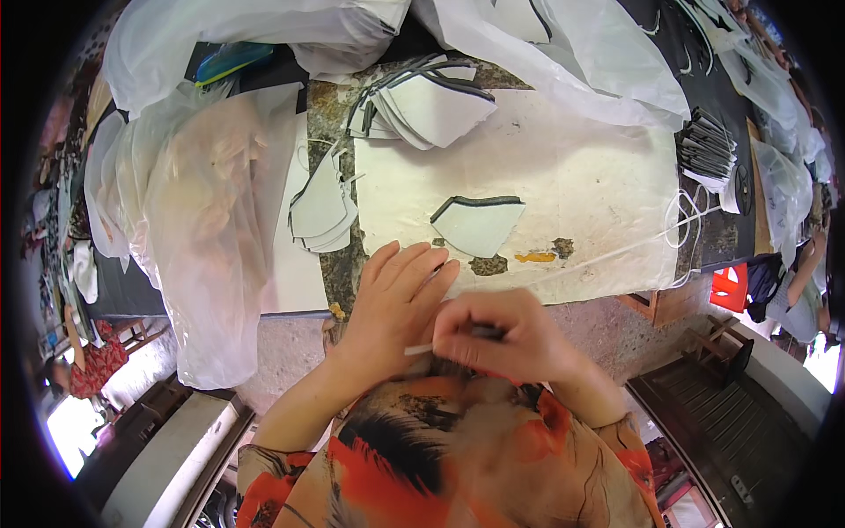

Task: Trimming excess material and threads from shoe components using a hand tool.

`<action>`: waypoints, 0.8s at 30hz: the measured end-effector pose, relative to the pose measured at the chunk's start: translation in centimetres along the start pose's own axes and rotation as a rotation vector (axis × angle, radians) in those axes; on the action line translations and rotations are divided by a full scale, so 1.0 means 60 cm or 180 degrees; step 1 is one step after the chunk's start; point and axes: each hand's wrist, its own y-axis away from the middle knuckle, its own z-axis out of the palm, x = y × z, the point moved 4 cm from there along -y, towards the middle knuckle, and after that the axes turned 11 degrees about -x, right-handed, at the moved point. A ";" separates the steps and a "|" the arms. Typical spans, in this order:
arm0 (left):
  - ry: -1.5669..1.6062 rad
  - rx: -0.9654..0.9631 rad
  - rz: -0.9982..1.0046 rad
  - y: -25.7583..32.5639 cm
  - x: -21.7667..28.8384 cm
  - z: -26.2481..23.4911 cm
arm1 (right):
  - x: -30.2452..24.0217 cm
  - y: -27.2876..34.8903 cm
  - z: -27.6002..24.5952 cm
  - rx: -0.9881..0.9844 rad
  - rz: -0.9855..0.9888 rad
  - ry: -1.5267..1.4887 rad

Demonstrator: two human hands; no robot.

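Observation:
My left hand (396, 295) lies flat at the near edge of the worktable (581, 176), fingers together and pointing away, just below a single white fabric piece with a dark trimmed edge (480, 224). My right hand (506, 339) is curled close to my chest, pinching a thin white strip (419, 349) together with something small and dark that I cannot make out. The two hands touch each other. A fanned pile of the same white trimmed pieces (431, 106) lies farther back, and another pile (324, 211) sits to the left.
Large clear plastic bags (207, 202) cover the table's left side and back. A stack of dark trimmed pieces (709, 150) and white cord (691, 220) lie at the right. Other people sit at the far left and right edges. Wooden stools stand on the floor.

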 end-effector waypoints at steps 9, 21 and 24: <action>0.0022 0.0260 -0.0087 -0.029 0.018 0.023 | 0.014 -0.045 -0.121 0.1531 0.0438 0.0418; -0.0219 0.0258 -0.0146 -0.029 0.026 0.034 | 0.021 -0.047 -0.127 0.1397 0.0794 0.1403; -0.0177 0.0245 -0.0152 -0.031 0.026 0.030 | 0.020 -0.047 -0.126 0.1535 0.0817 0.1637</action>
